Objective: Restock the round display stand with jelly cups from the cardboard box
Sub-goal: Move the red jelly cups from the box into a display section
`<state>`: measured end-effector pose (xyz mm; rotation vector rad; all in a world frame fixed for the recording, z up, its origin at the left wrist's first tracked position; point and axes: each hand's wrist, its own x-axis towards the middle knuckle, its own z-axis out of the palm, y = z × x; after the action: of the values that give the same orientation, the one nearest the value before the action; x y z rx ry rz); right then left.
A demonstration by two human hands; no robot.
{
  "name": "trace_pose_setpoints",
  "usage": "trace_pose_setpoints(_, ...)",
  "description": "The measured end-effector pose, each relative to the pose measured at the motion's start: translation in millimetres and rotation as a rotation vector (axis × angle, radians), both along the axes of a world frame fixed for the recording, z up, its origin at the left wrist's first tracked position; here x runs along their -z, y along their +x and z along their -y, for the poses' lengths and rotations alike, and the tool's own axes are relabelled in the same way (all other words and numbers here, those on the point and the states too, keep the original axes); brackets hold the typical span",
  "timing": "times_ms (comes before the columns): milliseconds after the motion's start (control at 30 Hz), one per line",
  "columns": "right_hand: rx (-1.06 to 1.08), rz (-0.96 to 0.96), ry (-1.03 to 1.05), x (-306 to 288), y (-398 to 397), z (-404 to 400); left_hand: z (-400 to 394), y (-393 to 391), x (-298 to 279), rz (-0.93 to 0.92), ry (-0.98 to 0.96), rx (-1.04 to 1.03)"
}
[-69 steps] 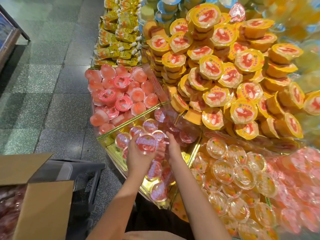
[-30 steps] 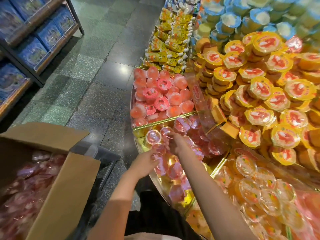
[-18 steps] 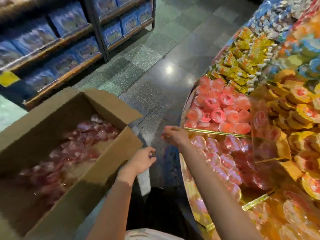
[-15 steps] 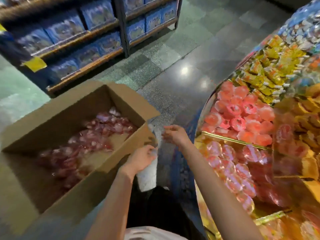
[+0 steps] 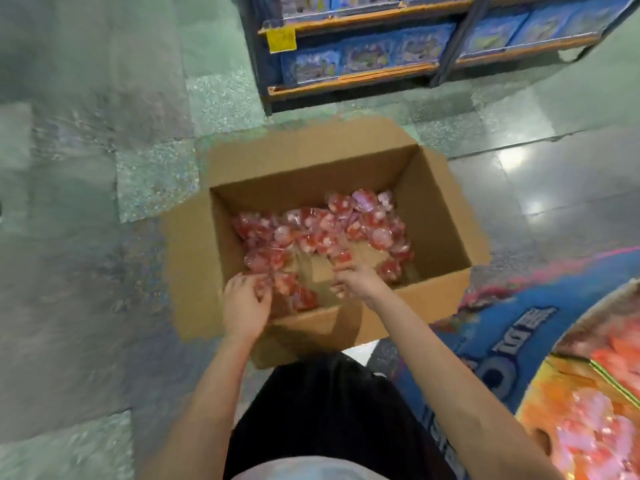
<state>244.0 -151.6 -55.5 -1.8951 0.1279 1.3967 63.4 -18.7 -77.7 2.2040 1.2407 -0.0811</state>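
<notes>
Both hands are down inside the open brown cardboard box point(image 5: 436, 233): left hand point(image 5: 244, 304) and right hand point(image 5: 356, 280), fingers loosely curled among red jelly cups point(image 5: 322, 230), grip unclear through blur. Round display stand point(image 5: 571, 382) crowds near right; blue shelving point(image 5: 415, 46) stands far.

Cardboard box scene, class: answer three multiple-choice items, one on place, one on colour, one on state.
1. Where are both hands?
A. inside the cardboard box
B. on the shelf
C. on the display stand

2. What colour are the jelly cups in the box?
A. blue
B. red-pink
C. green

3. The box flaps are:
A. taped shut
B. folded open
C. torn off

Key:
1 A, the left hand and right hand reach among the jelly cups.
2 B, they look red-pink.
3 B, the cardboard box has its flaps spread outward.
</notes>
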Motion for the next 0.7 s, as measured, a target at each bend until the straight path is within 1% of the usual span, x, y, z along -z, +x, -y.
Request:
trace_pose_setpoints(67, -0.089, -0.019, -0.052, 17, -8, -20, -18, -20, 10, 0.092, 0.039, -0.112)
trace_pose_setpoints(100, -0.113, -0.034, -0.075, 29, -10, -28, -25, -28, 13, 0.110, 0.060, -0.146)
trace_pose_setpoints(200, -0.147, -0.063, -0.159, 65, -17, -44, -35, -45, 37, 0.142, 0.068, -0.180)
trace_pose_setpoints(300, -0.313, 0.011, -0.279, 102, -22, -55, -26, -48, 61, 0.203, 0.023, -0.179)
trace_pose_setpoints(367, -0.480, 0.059, -0.318, 122, -22, -61, -21, -47, 73, 0.224, 0.080, -0.185)
trace_pose_setpoints(467, -0.728, 0.103, -0.291, 155, -20, -70, -18, -44, 80, 0.267, 0.138, -0.228)
trace_pose_setpoints(533, -0.824, 0.105, -0.244, 174, -22, -78, -16, -47, 82, 0.311, 0.141, -0.231)
trace_pose_setpoints(633, -1.041, 0.135, -0.227, 205, -23, -84, -14, -47, 88, 0.349, 0.117, -0.289)
trace_pose_setpoints(700, -1.104, 0.160, -0.206, 225, -24, -82, -14, -46, 89, 0.366, 0.129, -0.292)
